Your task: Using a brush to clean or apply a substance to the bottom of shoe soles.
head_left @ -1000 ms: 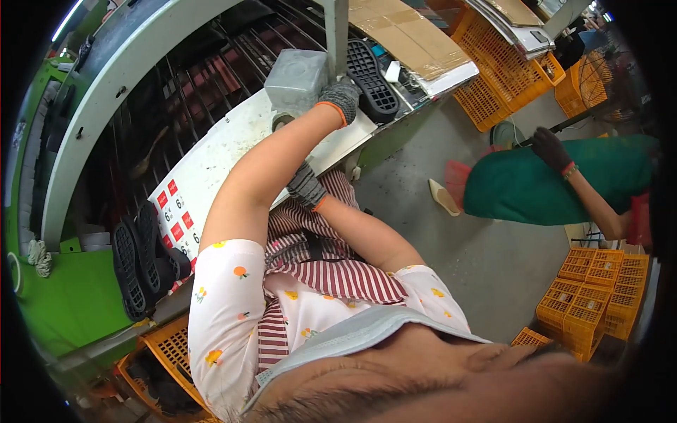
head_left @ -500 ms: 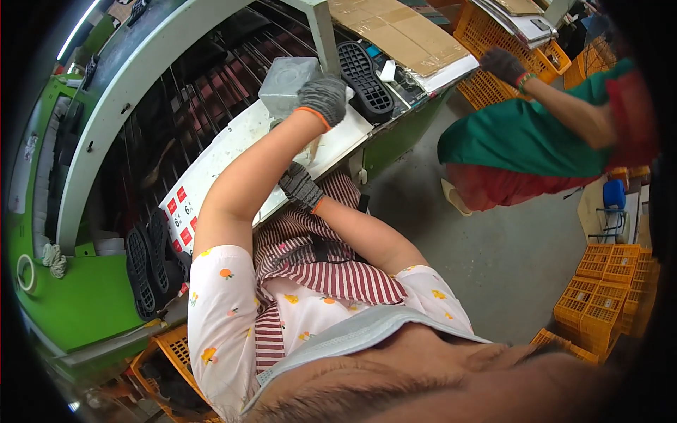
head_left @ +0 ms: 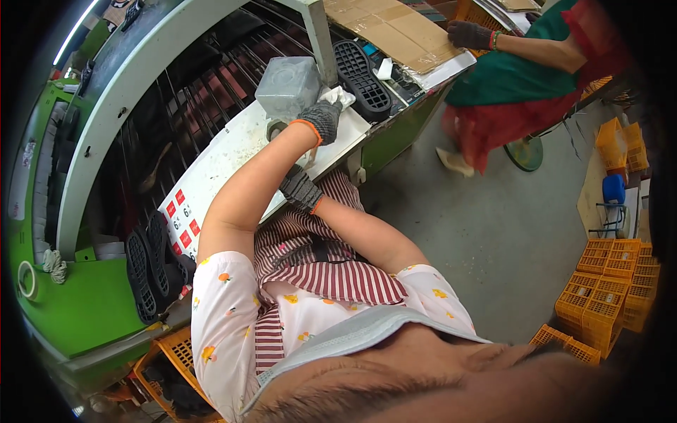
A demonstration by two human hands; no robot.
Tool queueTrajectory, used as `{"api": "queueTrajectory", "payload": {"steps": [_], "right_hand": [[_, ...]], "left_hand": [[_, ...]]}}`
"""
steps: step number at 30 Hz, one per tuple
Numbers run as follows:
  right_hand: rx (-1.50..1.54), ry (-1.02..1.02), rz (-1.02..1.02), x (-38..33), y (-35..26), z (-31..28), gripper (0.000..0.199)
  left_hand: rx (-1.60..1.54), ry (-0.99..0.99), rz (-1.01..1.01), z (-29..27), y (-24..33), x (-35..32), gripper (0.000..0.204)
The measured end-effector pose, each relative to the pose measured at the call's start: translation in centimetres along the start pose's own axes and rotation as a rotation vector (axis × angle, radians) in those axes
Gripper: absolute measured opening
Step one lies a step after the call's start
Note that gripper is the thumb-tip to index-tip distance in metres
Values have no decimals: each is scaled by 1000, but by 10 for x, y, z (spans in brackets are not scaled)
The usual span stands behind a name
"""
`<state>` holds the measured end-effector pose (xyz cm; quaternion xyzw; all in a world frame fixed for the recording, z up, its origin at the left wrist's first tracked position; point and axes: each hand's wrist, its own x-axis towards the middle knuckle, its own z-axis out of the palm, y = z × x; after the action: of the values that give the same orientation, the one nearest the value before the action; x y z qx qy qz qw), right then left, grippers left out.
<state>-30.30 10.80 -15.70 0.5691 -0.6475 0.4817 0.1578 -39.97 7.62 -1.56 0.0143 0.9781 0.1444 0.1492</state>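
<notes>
My left hand (head_left: 323, 121), in a grey knit glove with an orange cuff, is closed on a crumpled white cloth (head_left: 338, 96) above the white board (head_left: 236, 151). Close beside it stands a cloudy, clear plastic box-like container (head_left: 288, 86). A pale ring-shaped thing (head_left: 276, 129) shows partly behind my left wrist. My right hand (head_left: 301, 189), gloved the same way, is at the board's near edge with its fingers curled. What it holds, if anything, is hidden. A black shoe sole (head_left: 363, 79) lies tread up just right of the cloth.
Dark rods (head_left: 204, 92) run behind the board under a pale curved frame (head_left: 116, 116). More black soles (head_left: 144, 264) rest at the left by a green machine (head_left: 84, 303). Cardboard (head_left: 395, 32) lies at the far right. A co-worker (head_left: 522, 84) stands right; orange crates (head_left: 599, 296) are stacked behind.
My left hand has moved slightly down and left, and the white cloth shows more. My right hand stays nearly in place. The co-worker has shifted, with their gloved hand now by the cardboard.
</notes>
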Motion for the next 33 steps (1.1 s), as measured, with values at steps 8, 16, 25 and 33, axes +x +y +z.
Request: {"api": "queueTrajectory", "payload": {"steps": [8, 16, 25, 33], "right_hand": [[59, -271, 146, 17, -21, -28, 27], [199, -30, 162, -8, 1, 6, 26], [840, -48, 448, 11, -14, -18, 26], [1209, -44, 646, 23, -18, -18, 28]], "left_hand": [[92, 296, -26, -9, -9, -24, 71], [-9, 335, 217, 7, 60, -33, 71], [-341, 952, 390, 3, 19, -158, 49], [100, 1353, -538, 116, -127, -326, 28]]}}
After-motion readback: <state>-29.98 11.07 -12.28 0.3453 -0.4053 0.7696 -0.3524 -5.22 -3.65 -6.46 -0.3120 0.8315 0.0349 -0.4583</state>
